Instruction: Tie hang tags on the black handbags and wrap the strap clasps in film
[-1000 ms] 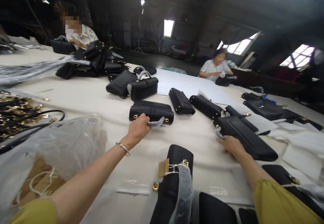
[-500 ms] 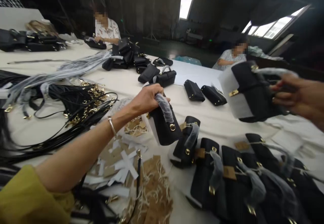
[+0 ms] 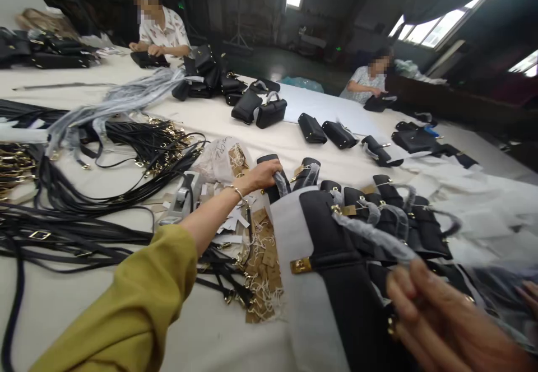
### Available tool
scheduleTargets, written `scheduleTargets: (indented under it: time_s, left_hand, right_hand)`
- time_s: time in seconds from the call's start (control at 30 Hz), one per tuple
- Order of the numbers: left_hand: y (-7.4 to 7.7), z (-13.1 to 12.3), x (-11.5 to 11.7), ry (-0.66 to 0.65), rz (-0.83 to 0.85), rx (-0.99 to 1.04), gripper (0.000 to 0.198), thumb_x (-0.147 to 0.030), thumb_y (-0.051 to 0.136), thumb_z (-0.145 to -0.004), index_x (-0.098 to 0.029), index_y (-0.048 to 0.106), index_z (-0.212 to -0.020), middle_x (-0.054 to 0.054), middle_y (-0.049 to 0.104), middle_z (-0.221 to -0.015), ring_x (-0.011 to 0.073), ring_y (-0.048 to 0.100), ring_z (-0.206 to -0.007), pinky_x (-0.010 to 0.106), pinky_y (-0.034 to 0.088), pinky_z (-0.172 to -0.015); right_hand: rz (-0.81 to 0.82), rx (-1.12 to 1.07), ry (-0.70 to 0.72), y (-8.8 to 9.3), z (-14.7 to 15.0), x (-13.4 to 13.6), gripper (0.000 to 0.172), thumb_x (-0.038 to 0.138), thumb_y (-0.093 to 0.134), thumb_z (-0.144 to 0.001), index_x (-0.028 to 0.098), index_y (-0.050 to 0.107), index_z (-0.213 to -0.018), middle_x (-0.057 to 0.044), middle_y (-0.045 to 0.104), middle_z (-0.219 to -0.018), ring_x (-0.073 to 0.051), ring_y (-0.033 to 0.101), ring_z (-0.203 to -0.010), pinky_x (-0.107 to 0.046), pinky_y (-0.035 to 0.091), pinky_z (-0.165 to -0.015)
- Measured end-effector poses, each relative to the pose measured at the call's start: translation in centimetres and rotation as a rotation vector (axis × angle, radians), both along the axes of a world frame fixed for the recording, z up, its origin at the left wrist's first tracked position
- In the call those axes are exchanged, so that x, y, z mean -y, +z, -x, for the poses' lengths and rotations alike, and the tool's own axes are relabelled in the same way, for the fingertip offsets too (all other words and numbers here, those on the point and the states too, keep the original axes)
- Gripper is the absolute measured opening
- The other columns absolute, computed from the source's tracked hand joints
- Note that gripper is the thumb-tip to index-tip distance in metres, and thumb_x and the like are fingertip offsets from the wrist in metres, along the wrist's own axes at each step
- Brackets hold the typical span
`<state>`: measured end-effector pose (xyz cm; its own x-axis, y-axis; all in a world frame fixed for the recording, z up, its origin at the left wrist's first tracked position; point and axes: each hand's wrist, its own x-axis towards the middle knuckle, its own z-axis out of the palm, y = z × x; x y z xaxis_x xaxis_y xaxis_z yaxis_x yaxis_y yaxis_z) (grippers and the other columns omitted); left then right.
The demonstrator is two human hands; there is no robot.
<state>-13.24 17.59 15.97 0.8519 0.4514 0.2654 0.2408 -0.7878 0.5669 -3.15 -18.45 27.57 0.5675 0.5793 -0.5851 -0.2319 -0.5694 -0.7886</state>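
Note:
My left hand (image 3: 265,174) is closed on the plastic-wrapped handle of a small black handbag (image 3: 269,193), at the end of a row of similar bags. Close to the camera, my right hand (image 3: 445,313) has its fingers around the wrapped handle of another black handbag (image 3: 336,260). White paper covers part of that bag's front, beside a gold clasp (image 3: 301,265). A brown tag (image 3: 348,210) shows near its handle. Below my left arm lies a pile of brown string tags (image 3: 267,265).
Tagged black handbags (image 3: 390,215) crowd the table behind the right-hand bag. Black straps (image 3: 113,193) with gold hooks spread across the left. White paper sheets (image 3: 483,198) lie at right. Two people (image 3: 163,30) work across the table; another hand (image 3: 530,296) shows at the right edge.
The right-hand bag has come down and left, nearer the camera. My left hand's bag has gone from raised to down beside the row. The view has shifted.

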Motion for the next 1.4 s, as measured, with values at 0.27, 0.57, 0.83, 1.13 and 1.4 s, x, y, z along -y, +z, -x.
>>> scheduleTargets:
  time_s: [0.27, 0.57, 0.83, 1.13, 1.4]
  left_hand:
    - [-3.9, 2.9, 4.3, 0.212, -0.040, 0.006, 0.064, 0.000, 0.046, -0.083, -0.015, 0.032, -0.143, 0.018, 0.038, -0.145, 0.0266, 0.046, -0.128, 0.039, 0.044, -0.100]
    - [-12.6, 6.8, 19.6, -0.185, 0.005, -0.203, 0.032, -0.015, 0.061, -0.082, -0.018, 0.062, -0.113, 0.007, 0.070, -0.106, 0.0233, 0.064, -0.099, 0.034, 0.050, -0.091]
    - [-16.2, 8.9, 21.8, -0.313, -0.114, -0.269, 0.046, -0.033, 0.068, -0.082, -0.018, 0.058, -0.124, 0.013, 0.054, -0.141, 0.0326, 0.038, -0.137, 0.053, 0.019, -0.117]
    - [-16.2, 16.7, 19.0, -0.248, -0.177, -0.284, 0.051, -0.030, 0.066, -0.081, -0.025, 0.055, -0.130, 0.006, 0.055, -0.141, 0.0262, 0.039, -0.136, 0.047, 0.014, -0.118]
    - [-15.7, 18.4, 18.4, -0.158, -0.110, -0.319, 0.042, -0.036, 0.070, -0.081, -0.023, 0.060, -0.119, 0.007, 0.057, -0.137, 0.0296, 0.041, -0.135, 0.052, 0.016, -0.116]
  right_hand:
    - [-0.163, -0.231, -0.177, -9.2, 8.2, 1.4, 0.056, 0.074, 0.064, -0.072, 0.020, 0.054, -0.065, 0.008, 0.031, -0.033, -0.003, 0.018, -0.030, -0.018, 0.014, -0.036]
    - [-0.081, 0.204, -0.227, -15.4, 6.6, 4.2, 0.056, 0.074, 0.059, -0.076, 0.018, 0.055, -0.072, 0.006, 0.045, -0.037, -0.007, 0.033, -0.030, -0.018, 0.020, -0.034]
    - [-0.022, 0.357, -0.180, -14.8, 6.0, 4.7, 0.051, 0.069, 0.056, -0.082, 0.019, 0.056, -0.074, 0.000, 0.059, -0.044, -0.013, 0.054, -0.041, -0.023, 0.042, -0.046]
    - [-0.098, 0.185, -0.205, -14.8, 7.1, 2.1, 0.058, 0.072, 0.062, -0.073, 0.016, 0.062, -0.088, -0.005, 0.072, -0.080, -0.018, 0.068, -0.053, -0.025, 0.046, -0.052]
    - [-0.076, 0.118, -0.101, -15.4, 7.3, 2.3, 0.054, 0.067, 0.063, -0.076, 0.014, 0.066, -0.089, -0.005, 0.068, -0.059, -0.016, 0.062, -0.045, -0.022, 0.039, -0.045]
